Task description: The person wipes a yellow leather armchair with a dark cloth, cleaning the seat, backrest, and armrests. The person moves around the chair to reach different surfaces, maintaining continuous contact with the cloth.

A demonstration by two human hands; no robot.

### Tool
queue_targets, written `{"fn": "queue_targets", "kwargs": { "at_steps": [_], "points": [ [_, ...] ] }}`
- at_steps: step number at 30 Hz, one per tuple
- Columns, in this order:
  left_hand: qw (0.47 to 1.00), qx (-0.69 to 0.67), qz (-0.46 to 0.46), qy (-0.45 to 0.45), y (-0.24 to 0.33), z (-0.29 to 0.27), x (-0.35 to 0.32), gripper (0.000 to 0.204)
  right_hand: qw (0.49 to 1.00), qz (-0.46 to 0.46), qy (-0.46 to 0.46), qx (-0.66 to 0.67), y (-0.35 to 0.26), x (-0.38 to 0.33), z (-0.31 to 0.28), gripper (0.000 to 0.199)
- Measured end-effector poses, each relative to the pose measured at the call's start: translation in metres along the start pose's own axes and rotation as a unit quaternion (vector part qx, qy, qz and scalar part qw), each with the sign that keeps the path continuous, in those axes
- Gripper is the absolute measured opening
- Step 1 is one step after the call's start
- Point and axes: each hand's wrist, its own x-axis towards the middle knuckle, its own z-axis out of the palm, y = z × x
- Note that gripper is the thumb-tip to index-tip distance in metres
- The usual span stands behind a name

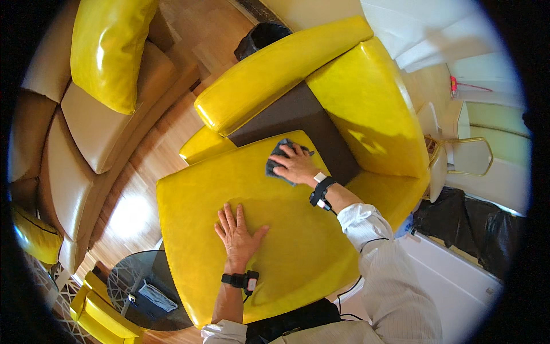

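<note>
A large yellow seat cushion (195,195) lies in front of me, over part of a yellow armchair (378,103). Beyond its far edge shows the chair's dark brown seat base (298,117). My right hand (299,165) presses a dark grey cloth (277,172) onto the cushion near that far edge, fingers bent over the cloth. Nearer to me and to the left, my left hand (236,238) rests flat on the cushion with its fingers spread and nothing in it. Each wrist wears a black strap with a small device.
A curved beige sofa (97,126) with a yellow pillow (109,51) stands at the left. At the lower left is a dark round glass table (143,269) holding a folded cloth. A black-lined bin (258,37) stands behind the chair; black plastic bags (464,223) lie at right.
</note>
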Motion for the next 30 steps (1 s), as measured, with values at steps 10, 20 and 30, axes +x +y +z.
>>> {"fn": "queue_targets", "kwargs": {
  "at_steps": [10, 20, 30],
  "points": [
    [0.998, 0.053, 0.014, -0.015, 0.003, 0.002, -0.005, 0.1, 0.987, -0.141, 0.043, 0.064, -0.035, -0.121, 0.034, 0.053],
    [0.991, 0.062, 0.039, -0.11, 0.041, -0.001, -0.034, 0.092, 0.997, 0.009, 0.009, 0.082, 0.052, -0.173, 0.023, 0.058],
    [0.987, 0.056, 0.064, -0.135, 0.058, -0.002, -0.059, 0.095, 0.994, -0.001, 0.037, 0.103, -0.011, -0.415, 0.014, 0.048]
  ]
}}
